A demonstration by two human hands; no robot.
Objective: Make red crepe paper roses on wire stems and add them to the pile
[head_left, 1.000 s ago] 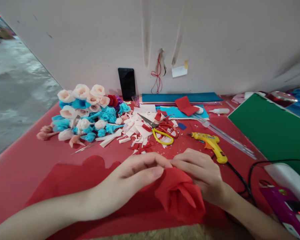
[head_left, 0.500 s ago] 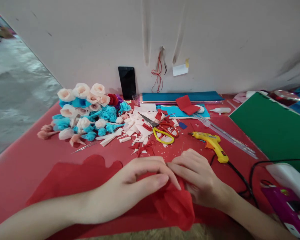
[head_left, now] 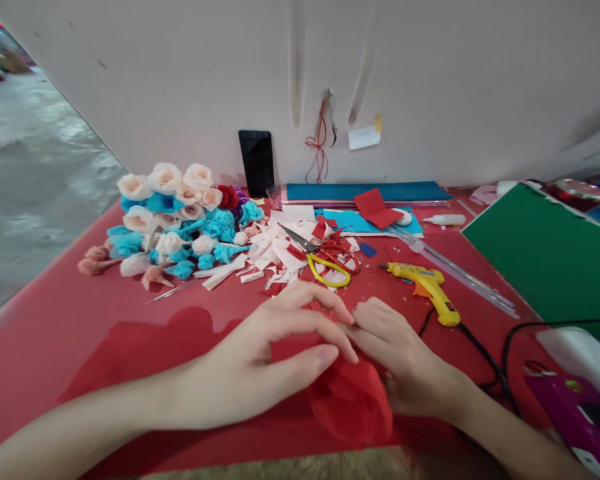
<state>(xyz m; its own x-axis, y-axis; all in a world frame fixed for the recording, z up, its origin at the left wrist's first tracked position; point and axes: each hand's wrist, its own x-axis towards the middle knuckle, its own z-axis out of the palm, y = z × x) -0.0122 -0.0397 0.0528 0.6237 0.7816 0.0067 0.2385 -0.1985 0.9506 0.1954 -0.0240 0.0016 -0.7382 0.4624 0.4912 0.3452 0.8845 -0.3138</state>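
A red paper flower (head_left: 353, 407) with layered, curled petals hangs near the table's front edge. My right hand (head_left: 405, 360) is closed around its base, and its fingertips are partly hidden. Over the flower from the left reaches my left hand (head_left: 280, 353), its fingers bent but apart. Its index fingertip rests at the upper petals and the thumb lies beside them, not clenched. Under my left forearm lies a flat piece of red crepe paper (head_left: 145, 350) with a scalloped edge.
Paper flowers (head_left: 180, 227) are heaped at the left back. Scissors (head_left: 325, 263) lie on paper scraps (head_left: 280, 243). A yellow glue gun (head_left: 430, 287) with a black cord (head_left: 487, 353) is right of my hands, near a green board (head_left: 540, 253). A phone (head_left: 257, 163) leans on the wall.
My left hand's fingers have lifted and spread further apart over the flower. The flower has tipped up slightly, while my right hand keeps its hold. The view has shifted a little.
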